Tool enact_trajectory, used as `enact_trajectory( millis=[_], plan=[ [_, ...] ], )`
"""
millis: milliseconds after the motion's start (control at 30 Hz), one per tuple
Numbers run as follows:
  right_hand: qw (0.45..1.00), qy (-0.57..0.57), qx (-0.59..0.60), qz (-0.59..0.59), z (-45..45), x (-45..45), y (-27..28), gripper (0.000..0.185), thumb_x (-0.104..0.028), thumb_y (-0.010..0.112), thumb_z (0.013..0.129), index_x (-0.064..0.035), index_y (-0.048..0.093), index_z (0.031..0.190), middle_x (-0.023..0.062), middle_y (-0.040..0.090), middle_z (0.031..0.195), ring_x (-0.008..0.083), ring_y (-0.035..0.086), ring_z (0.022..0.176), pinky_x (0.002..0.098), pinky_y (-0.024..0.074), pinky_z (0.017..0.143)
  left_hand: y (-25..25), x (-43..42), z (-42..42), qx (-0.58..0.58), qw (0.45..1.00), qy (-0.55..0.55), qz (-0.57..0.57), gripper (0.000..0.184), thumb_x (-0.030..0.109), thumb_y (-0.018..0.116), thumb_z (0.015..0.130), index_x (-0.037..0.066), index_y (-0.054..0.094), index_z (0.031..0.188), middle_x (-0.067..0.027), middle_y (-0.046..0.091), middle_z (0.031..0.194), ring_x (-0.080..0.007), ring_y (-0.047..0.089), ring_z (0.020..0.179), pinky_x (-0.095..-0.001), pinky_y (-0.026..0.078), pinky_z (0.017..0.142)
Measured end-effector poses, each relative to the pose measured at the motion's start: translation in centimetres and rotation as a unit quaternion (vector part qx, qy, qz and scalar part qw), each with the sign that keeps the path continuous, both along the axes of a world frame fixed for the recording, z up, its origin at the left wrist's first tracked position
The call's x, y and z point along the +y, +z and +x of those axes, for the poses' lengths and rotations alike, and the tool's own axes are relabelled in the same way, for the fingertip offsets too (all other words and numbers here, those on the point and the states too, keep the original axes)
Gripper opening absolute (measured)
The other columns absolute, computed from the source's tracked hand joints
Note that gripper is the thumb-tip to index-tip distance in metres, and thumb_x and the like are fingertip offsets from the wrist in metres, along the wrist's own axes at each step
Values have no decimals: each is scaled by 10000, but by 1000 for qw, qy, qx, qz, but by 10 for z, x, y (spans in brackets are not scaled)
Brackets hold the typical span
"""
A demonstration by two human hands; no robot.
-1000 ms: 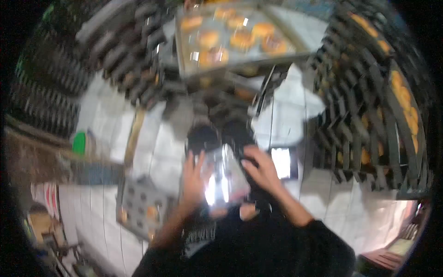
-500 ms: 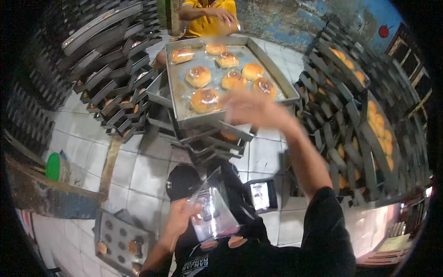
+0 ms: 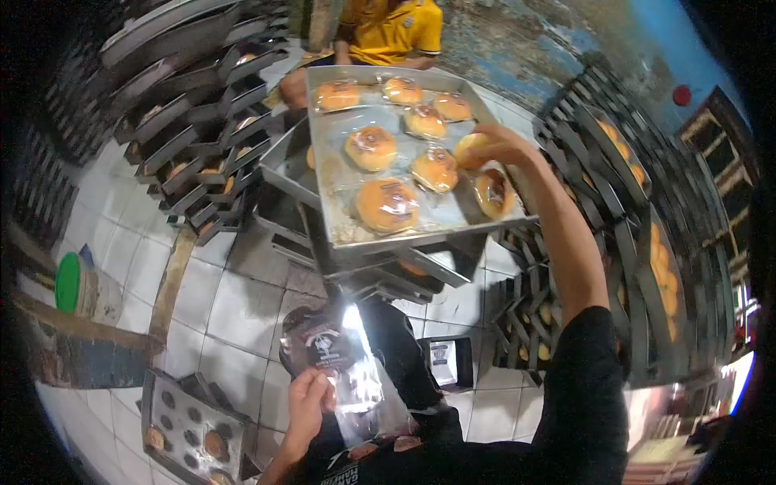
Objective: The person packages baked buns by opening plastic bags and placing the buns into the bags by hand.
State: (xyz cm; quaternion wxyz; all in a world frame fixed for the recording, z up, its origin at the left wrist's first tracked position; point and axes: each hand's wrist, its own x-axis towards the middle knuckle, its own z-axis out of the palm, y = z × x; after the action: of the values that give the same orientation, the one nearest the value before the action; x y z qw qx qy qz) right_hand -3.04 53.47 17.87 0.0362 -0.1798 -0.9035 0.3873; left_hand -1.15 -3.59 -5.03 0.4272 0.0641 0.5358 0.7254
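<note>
I note the left hand (image 3: 307, 402) pinching a clear, printed plastic bag (image 3: 360, 388) by one edge, probably to steady it. The right hand (image 3: 511, 147) curls its fingers round a golden-brown bun (image 3: 467, 151) on the shallow grey metal tray (image 3: 347, 230), presumably to spread pressure.

- And there, beyond the far edge of the tray (image 3: 420, 239), a peeling wall (image 3: 501, 52) is seen, its blue paint badly worn!
- Well out past the far right corner, a dark, barred frame (image 3: 722, 153) is glimpsed.
- Off the near left corner, the floor (image 3: 234, 315) is laid in pale tiles, crossed by a brown strip (image 3: 172, 283).
- Well beyond the near right corner, bright light (image 3: 740, 384) is caught!
</note>
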Motion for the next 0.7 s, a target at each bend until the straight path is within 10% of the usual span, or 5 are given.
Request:
enact_trajectory(
  millis=[33, 133, 267, 433, 700],
  plan=[
    [961, 0, -134, 240, 0, -5, 4, 507, -355, 844, 807, 24, 685, 1103, 86, 727, 961, 155, 675, 859, 297, 526, 743, 6, 5, -2, -6, 1000, -4, 3, 238, 223, 528, 1073, 23, 621, 984, -37, 611, 720, -98, 557, 583, -260, 450, 532],
    [974, -137, -55, 172, 27, -38, 29, 482, -324, 829, 823, 16, 674, 1128, 92, 717, 1039, 144, 666, 911, 293, 520, 782, 19, 9, -2, -18, 999, 20, 25, 300, 281, 487, 1093, 22, 617, 1013, -114, 692, 859, -177, 679, 734, -306, 549, 628],
    [913, -130, 295, -249, 76, -110, 19, 571, -441, 744, 930, -62, 578, 1322, 81, 666, 1197, 211, 668, 1086, 438, 577, 893, 44, 24, -9, -53, 988, 112, 95, 276, 306, 521, 1080, 40, 597, 1066, -185, 725, 1064, -256, 729, 940, -395, 593, 775],
    [854, 15, 245, -459, 91, -280, 0, 646, -376, 759, 914, -38, 505, 1403, 118, 669, 1245, 261, 704, 1088, 466, 632, 811, 40, 46, -53, -55, 983, 144, 102, 217, 269, 605, 1040, 56, 623, 1080, -159, 716, 1117, -241, 704, 998, -415, 571, 847],
    [877, 139, 411, 207, 120, -374, -157, 511, 63, 835, 674, -24, 594, 1116, 181, 604, 1211, 399, 651, 1114, 449, 575, 929, 75, 76, -33, -120, 975, 159, 98, 234, 247, 638, 1021, 40, 627, 1129, -135, 730, 1050, -242, 721, 912, -380, 606, 789]
  ],
)
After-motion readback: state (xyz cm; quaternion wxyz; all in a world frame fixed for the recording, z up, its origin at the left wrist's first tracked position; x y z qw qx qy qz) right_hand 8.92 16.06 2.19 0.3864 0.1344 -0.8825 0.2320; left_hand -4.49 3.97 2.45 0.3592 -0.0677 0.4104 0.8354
